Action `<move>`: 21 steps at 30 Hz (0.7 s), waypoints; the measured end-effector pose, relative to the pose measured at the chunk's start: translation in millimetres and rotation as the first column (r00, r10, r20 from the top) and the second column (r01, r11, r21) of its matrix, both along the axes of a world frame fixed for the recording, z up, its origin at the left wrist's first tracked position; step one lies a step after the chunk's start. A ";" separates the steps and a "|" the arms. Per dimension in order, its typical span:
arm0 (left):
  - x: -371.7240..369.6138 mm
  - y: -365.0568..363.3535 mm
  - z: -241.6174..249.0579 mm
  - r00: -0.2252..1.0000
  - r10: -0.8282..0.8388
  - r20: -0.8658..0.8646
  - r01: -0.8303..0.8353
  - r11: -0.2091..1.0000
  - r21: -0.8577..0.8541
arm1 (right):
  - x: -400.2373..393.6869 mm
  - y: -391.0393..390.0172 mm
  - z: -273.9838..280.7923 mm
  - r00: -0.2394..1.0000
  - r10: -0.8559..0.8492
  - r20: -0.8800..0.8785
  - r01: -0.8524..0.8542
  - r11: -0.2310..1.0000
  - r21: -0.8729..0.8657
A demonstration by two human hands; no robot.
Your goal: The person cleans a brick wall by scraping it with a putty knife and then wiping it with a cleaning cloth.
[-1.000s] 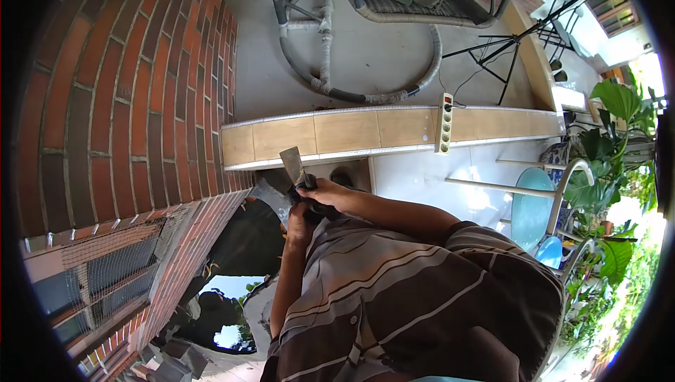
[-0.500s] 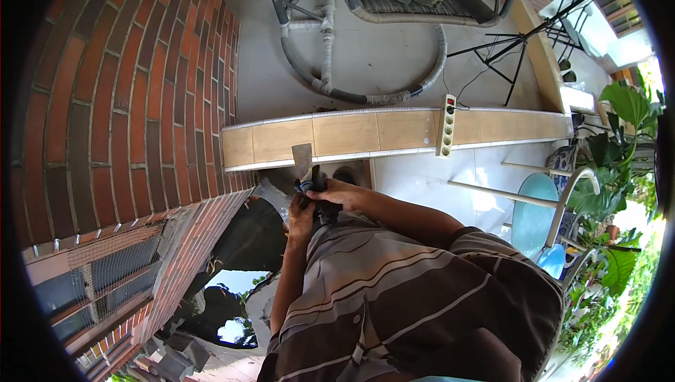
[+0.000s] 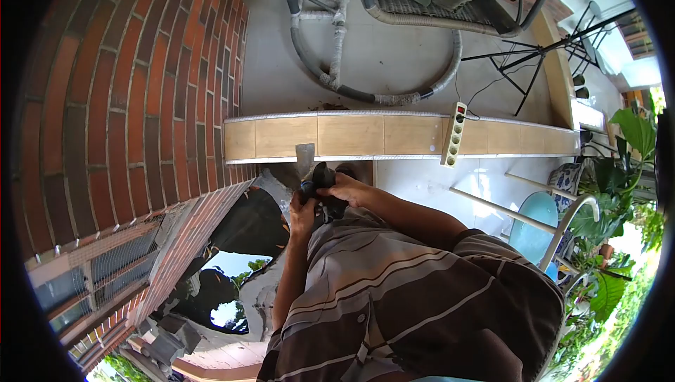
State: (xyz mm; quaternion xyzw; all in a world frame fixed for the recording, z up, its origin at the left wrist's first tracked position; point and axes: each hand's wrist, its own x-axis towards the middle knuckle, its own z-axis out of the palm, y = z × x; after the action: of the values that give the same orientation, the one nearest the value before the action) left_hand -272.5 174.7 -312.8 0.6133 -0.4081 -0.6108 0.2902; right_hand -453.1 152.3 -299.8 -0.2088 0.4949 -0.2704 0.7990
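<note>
In front of my body a scraper points away from me, its flat metal blade upward in the view. Dark handle and dark bundle merge below the blade, and I cannot make out whether the bundle is a cloth or part of the tool. My left hand is closed around the lower handle. From the other side, my right hand grips the dark bundle, thumb pressed against it. Both hands nearly touch.
A tiled ledge runs across ahead, with a power strip on it. Beyond stands a cushioned chair on a round base. A brick wall rises at left; a dark pond lies below it. Right is a pale-blue-seated chair.
The scraper's blade has turned a little and looks lighter and more upright. Both hands keep hold as the dark bundle shifts slightly. The whole view has moved a little.
</note>
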 end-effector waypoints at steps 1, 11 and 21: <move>1.6 -1.9 -3.6 0.999 0.003 -0.034 -0.001 0.999 0.054 | -2.6 0.0 -7.0 0.996 0.039 -0.075 -0.043 0.997 -0.059; 63.1 -25.0 -72.8 0.574 -0.632 0.520 0.627 0.748 0.217 | -69.5 39.4 -25.3 0.263 0.355 -0.897 -0.647 0.755 0.109; 73.4 -14.2 -52.4 0.332 -0.888 0.319 0.789 0.446 0.421 | -43.7 94.8 -56.7 0.521 0.561 -0.643 -0.596 0.779 0.196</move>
State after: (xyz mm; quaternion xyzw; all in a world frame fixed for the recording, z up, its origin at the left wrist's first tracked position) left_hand -199.1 160.5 -365.1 0.4709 -0.6645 -0.5262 -0.2447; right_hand -496.8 247.1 -356.6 -0.4628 0.6429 0.0924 0.6033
